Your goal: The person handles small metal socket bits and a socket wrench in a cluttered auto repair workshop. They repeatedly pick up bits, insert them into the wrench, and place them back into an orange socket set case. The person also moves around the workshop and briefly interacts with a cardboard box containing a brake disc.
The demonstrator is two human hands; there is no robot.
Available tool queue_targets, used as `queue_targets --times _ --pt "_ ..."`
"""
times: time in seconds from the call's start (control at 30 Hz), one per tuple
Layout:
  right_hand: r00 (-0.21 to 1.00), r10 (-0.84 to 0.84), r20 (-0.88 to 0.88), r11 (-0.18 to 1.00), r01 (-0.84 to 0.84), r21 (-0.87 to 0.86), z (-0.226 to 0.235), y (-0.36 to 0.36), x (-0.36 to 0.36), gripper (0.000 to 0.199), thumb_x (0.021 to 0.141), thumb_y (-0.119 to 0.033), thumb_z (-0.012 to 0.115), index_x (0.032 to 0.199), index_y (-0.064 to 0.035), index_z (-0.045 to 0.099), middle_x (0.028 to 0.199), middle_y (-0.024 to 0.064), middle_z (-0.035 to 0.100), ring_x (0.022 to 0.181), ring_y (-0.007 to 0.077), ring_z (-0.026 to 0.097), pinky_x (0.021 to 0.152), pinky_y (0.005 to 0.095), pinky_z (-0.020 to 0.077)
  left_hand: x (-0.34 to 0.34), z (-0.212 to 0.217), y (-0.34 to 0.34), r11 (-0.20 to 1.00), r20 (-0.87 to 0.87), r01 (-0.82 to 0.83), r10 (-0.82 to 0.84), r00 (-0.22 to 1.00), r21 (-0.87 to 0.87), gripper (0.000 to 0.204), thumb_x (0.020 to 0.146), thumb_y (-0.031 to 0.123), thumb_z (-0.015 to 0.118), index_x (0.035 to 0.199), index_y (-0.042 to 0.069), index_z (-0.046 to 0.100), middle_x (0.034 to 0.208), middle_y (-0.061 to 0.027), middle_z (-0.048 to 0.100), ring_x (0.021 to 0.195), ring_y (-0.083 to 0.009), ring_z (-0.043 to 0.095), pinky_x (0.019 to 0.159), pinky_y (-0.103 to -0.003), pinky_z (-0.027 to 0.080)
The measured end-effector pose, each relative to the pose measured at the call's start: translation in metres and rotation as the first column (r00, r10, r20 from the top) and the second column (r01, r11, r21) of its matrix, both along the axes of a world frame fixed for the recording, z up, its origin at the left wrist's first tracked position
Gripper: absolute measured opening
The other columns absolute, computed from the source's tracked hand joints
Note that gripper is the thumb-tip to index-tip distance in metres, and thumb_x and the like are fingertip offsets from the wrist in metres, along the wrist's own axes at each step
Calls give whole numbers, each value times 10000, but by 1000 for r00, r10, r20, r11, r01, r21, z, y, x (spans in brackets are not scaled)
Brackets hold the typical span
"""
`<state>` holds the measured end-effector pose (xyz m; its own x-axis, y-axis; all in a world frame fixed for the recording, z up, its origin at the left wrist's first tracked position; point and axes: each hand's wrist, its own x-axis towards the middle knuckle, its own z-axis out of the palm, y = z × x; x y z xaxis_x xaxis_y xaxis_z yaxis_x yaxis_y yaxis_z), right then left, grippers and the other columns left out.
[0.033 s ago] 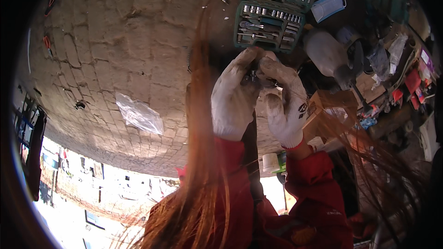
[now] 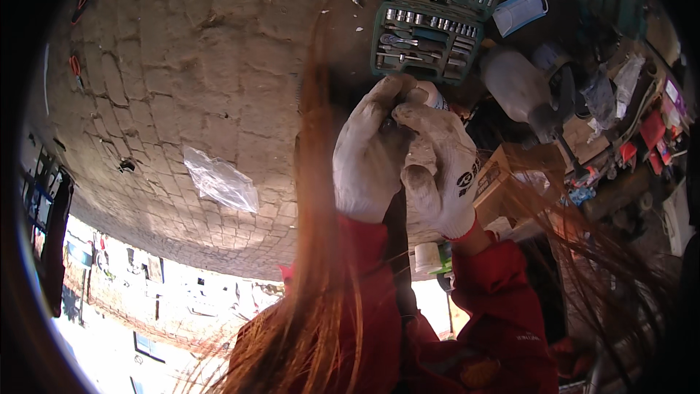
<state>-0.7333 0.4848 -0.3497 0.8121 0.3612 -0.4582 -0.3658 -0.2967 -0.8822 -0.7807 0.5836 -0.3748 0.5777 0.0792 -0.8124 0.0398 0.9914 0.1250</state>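
Note:
My left hand (image 2: pixel 367 157) and my right hand (image 2: pixel 441 171) wear soiled white knitted gloves and meet in front of me. Between their fingertips is a small dark metal part (image 2: pixel 394 125), mostly covered, so its kind does not show. The left fingers curl over its far side, with the thumb against it. Bent over from the right, my right fingers touch it too. Just beyond the fingers, a pale rounded object (image 2: pixel 435 96) with printing is partly hidden. A green socket set case (image 2: pixel 397 69) lies open past my hands, holding sockets, a ratchet and bars.
A blue face mask (image 2: pixel 521 13), a greyish bottle-shaped container (image 2: pixel 514 84) and a cardboard box (image 2: pixel 497 179) are at the right, with clutter beyond. A clear plastic bag (image 2: pixel 221 180) and orange-handled scissors (image 2: pixel 75 67) lie on the left brick floor. Long hair (image 2: pixel 317 175) hangs across the view.
My right hand has rolled and shifted slightly left, its fingers now covering more of the small metal part. My left hand stays nearly in place.

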Motion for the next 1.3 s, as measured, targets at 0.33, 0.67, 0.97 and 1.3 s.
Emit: queue_targets --times 0.33,0.67,0.97,1.3 --pt "984 -153 88 966 167 -198 -98 27 16 336 886 -117 608 1197 7 576 1134 165 614 996 245 634 874 350 515 -9 -7 20 970 -50 -241 239 970 -39 330 968 173 541 1237 -14 508 1171 -110 545 1005 -186 553 872 -300 503" --pt "684 726 75 249 -159 -956 -273 102 32 110 809 -166 639 881 -114 573 807 71 626 690 251 671 572 409 535 -18 -9 46 938 -172 -321 298 939 -132 268 959 183 581 1152 4 532 1136 -81 529 959 -170 544 817 -285 499" --pt "808 550 -210 302 -428 -852 -282 92 55 275 892 -299 627 1096 -130 554 1074 97 668 915 310 676 779 453 531 -19 10 53 960 -128 -250 234 964 -125 341 932 215 617 1188 6 530 1185 -70 514 1002 -180 537 821 -282 484" --pt "996 -3 -92 923 -33 -384 -208 71 5 249 879 -224 656 1088 -91 628 899 40 689 796 209 669 720 311 530 -34 1 47 965 -134 -224 242 961 138 294 979 193 526 1206 7 527 1095 -84 569 926 -156 574 843 -280 503"
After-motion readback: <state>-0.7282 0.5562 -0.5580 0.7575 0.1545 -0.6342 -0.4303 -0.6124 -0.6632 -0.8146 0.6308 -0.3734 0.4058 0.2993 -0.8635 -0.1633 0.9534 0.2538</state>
